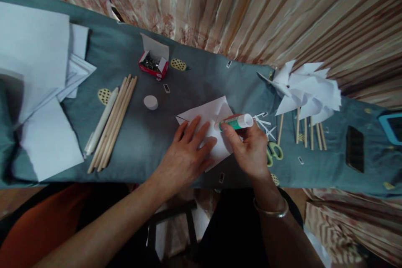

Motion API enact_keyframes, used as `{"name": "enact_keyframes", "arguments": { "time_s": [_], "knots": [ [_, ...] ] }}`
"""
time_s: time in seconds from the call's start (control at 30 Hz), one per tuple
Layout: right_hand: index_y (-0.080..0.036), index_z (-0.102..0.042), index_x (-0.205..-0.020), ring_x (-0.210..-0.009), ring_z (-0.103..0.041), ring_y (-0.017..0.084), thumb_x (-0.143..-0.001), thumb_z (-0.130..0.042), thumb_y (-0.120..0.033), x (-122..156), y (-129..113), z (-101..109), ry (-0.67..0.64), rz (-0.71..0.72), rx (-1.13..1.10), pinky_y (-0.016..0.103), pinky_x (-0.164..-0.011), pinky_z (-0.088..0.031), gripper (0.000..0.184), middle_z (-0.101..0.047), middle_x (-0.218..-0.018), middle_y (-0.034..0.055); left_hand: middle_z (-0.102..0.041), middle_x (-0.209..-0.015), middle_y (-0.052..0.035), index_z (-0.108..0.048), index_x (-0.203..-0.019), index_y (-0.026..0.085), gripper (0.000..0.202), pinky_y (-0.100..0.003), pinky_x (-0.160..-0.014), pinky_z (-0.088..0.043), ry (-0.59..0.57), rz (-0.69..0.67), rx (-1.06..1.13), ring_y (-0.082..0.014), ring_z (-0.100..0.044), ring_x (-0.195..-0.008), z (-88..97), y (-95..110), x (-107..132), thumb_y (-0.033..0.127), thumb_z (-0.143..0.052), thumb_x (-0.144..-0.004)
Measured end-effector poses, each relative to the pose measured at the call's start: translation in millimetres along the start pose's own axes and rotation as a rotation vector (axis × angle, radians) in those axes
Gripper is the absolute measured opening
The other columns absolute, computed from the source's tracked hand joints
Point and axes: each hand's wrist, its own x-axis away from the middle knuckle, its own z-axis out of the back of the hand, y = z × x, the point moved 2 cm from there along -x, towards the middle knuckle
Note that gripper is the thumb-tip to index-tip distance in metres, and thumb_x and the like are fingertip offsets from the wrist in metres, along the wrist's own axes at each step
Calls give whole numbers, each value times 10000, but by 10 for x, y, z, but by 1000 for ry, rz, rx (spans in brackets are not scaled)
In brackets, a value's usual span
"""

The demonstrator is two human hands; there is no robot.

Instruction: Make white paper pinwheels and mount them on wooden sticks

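A white square of paper (210,118), cut and partly folded, lies on the grey-blue cloth in front of me. My left hand (188,150) rests flat on it with fingers spread, holding it down. My right hand (249,148) is closed round a green and white glue stick (236,122), whose tip touches the paper's right part. The glue stick's white cap (150,102) stands apart to the left.
Several wooden sticks (114,121) and a rolled paper tube lie at left beside stacked white sheets (37,63). A small red box of pins (153,63) is open behind. Finished paper pinwheels (306,90), green scissors (274,150) and a dark phone (354,149) lie right.
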Motion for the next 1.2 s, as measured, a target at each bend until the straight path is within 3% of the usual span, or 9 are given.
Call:
{"name": "enact_keyframes", "arguments": {
  "time_s": [1.2],
  "knots": [
    [-200, -650, -913, -639, -645, 164, -855, -592, -505, -43, -136, -39, -52, 57, 137, 280, -588, -473, 315, -703, -756, 25, -429, -1464, -199, -609, -1212, 177, 396, -631, -1089, -296, 44, 16, 39, -398, -285, -1414, -53, -10, 17, 324, -648, -846]
  ]
}}
